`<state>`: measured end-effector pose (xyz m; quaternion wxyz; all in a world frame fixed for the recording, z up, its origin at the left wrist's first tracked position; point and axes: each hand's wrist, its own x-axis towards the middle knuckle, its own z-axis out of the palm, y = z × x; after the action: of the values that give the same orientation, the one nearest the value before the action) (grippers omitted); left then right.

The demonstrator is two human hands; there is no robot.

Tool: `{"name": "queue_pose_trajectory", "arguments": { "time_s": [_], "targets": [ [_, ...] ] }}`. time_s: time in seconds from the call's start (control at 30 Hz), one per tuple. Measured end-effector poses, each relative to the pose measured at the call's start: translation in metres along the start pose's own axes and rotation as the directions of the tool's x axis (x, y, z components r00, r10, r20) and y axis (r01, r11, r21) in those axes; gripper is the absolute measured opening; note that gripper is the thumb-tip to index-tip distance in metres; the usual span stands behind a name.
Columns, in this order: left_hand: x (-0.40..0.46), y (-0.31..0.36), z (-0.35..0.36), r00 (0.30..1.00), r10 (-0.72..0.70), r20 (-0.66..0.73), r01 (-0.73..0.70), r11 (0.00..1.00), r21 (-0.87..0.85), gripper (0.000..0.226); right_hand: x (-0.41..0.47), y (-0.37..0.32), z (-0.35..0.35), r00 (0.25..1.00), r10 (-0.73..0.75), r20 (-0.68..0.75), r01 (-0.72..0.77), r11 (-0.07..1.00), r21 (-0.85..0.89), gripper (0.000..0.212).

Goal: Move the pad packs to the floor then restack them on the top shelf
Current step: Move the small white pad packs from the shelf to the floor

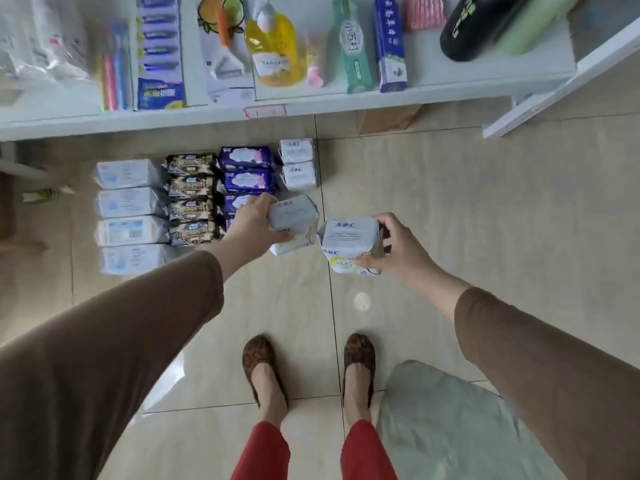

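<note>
On the floor below the shelf: pad packs lie in four columns on the tiled floor (450, 209), just in front of the white shelf (311, 105)
Columns: pale blue packs (126, 202) at the left, dark patterned packs (190, 197) beside them, purple packs (246, 168) next, white ABC packs (298, 164) at the right
Left hand (252, 220): fingers clamped on a white pack (294, 216), low over the near end of the white ABC column; whether it touches the floor, cannot tell
Right hand (398, 247): fingers and thumb clamped on a second white pack (349, 244), held just right of the first
Shelf: carries a yellow bottle (273, 46), toothbrushes (114, 81) and boxed tubes (389, 43)
Person: brown sleeves, red trousers, brown shoes (259, 368)
</note>
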<state>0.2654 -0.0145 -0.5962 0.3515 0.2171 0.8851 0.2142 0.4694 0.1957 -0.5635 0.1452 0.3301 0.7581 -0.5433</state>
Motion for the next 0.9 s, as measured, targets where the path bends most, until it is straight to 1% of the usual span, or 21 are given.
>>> {"name": "queue_pose_trajectory", "arguments": {
  "time_s": [0.1, 0.2, 0.33, 0.47, 0.57, 0.63, 0.7, 0.83, 0.9],
  "targets": [
    [0.044, -0.029, 0.044, 0.998, 0.053, -0.032, -0.052, 0.998, 0.042, 0.069, 0.037, 0.052, 0.038, 0.999, -0.023, -0.035, 0.022, 0.999, -0.045, 0.065],
    [0.087, -0.049, 0.078, 0.994, 0.100, -0.050, -0.095, 0.992, 0.085, 0.070, 0.071, 0.096, 0.068, 0.997, -0.058, -0.042, 0.054, 0.994, -0.090, 0.062],
    [0.136, -0.067, 0.107, 0.991, 0.104, -0.088, -0.084, 0.975, 0.208, 0.067, 0.105, 0.138, 0.101, 0.997, -0.062, -0.035, 0.060, 0.996, -0.059, 0.056],
    [0.171, -0.082, 0.127, 0.988, 0.111, -0.106, -0.083, 0.968, 0.239, 0.063, 0.128, 0.170, 0.124, 0.997, -0.067, -0.030, 0.066, 0.998, -0.021, 0.054],
    [0.187, -0.094, 0.136, 0.983, 0.128, -0.131, -0.095, 0.967, 0.238, 0.061, 0.139, 0.187, 0.135, 0.998, -0.054, -0.010, 0.054, 0.998, -0.019, 0.057],
    [0.194, -0.099, 0.139, 0.980, 0.139, -0.141, -0.101, 0.963, 0.249, 0.062, 0.143, 0.195, 0.141, 0.999, -0.046, -0.004, 0.046, 0.997, -0.063, 0.062],
    [0.198, -0.103, 0.142, 0.976, 0.161, -0.147, -0.110, 0.947, 0.303, 0.064, 0.146, 0.199, 0.146, 0.999, -0.039, -0.011, 0.037, 0.994, -0.107, 0.065],
    [0.190, -0.106, 0.141, 0.962, 0.220, -0.162, -0.145, 0.913, 0.381, 0.069, 0.155, 0.195, 0.152, 0.998, -0.058, -0.029, 0.054, 0.992, -0.114, 0.065],
    [0.178, -0.108, 0.136, 0.952, 0.253, -0.172, -0.167, 0.901, 0.400, 0.068, 0.162, 0.187, 0.153, 0.997, -0.070, -0.043, 0.064, 0.991, -0.120, 0.064]
  ]
}}
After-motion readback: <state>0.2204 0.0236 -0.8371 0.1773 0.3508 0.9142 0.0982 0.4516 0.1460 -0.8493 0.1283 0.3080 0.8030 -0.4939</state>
